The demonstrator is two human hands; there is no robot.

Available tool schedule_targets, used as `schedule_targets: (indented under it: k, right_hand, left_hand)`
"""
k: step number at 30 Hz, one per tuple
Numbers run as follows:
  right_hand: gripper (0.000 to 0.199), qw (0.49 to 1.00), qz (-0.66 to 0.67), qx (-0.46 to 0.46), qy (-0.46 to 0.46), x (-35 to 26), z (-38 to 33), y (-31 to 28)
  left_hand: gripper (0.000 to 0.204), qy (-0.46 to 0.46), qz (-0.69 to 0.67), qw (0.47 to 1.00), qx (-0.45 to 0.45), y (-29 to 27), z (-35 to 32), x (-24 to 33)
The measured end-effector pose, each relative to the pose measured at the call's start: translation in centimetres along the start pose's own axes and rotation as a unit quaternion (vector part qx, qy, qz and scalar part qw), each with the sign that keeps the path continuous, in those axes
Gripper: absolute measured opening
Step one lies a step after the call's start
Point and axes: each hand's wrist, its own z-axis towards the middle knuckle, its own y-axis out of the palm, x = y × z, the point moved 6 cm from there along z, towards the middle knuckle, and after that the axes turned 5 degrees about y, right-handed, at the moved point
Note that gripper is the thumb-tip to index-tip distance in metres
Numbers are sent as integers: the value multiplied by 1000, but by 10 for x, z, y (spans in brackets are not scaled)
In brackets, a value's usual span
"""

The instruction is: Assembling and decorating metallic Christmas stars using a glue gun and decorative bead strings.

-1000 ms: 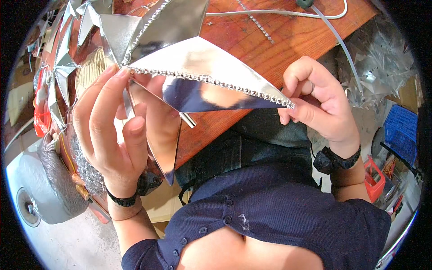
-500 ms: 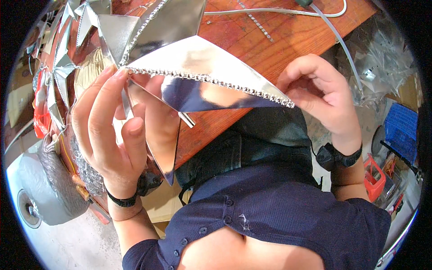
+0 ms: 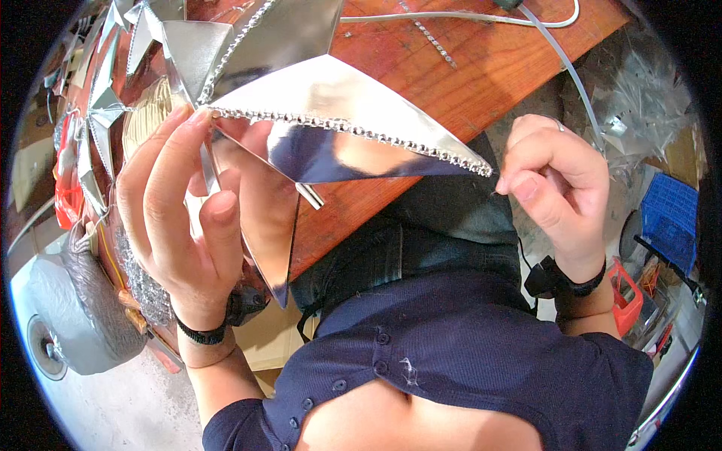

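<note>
A mirror-like silver star (image 3: 353,90) with folded, pointed arms tilts over the table's edge. A strip of small silver beads (image 3: 361,131) follows the ridge of the arm that points right. My left hand (image 3: 180,218) is at the star's middle, its fingertips pressed on the inner end of that strip; the thumb stands lower, in front of another arm. Just beyond the right-hand point, my right hand (image 3: 556,184) is closed in a pinch, apart from the star. A tiny dark bit shows at its fingertips, too small to name.
Under the star is a reddish wooden table (image 3: 421,68), with a loose bead strip (image 3: 432,41) and a white cable (image 3: 451,15) on it. More silver stars (image 3: 105,113) lie at the far left. A large grey wrapped roll (image 3: 90,316) stands lower left; a blue basket (image 3: 669,218) is at right.
My right hand has come away from the star's point, moving slightly right and down, its fingers curled tighter into a pinch. My left hand and the star have barely shifted.
</note>
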Motion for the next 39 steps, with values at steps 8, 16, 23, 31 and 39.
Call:
schedule_targets:
  k: [8, 16, 23, 31, 39]
  right_hand:
    - [12, 998, -36, 5, 53, 0, 2, 7]
    - [11, 998, -29, 9, 58, -2, 4, 10]
    - [13, 999, -11, 12, 39, 3, 6, 7]
    - [47, 827, 561, -24, -1, 28, 12, -49]
    - [29, 968, -39, 238, -73, 1, 38, -172]
  left_hand:
    - [41, 7, 14, 1000, -7, 1, 0, 1]
    - [40, -8, -13, 1000, 7, 0, -2, 0]
    - [42, -13, -9, 1000, 8, 0, -1, 1]
    - [42, 16, 8, 1000, -4, -1, 1, -1]
    - [35, -48, -141, 988, -45, -13, 10, -9]
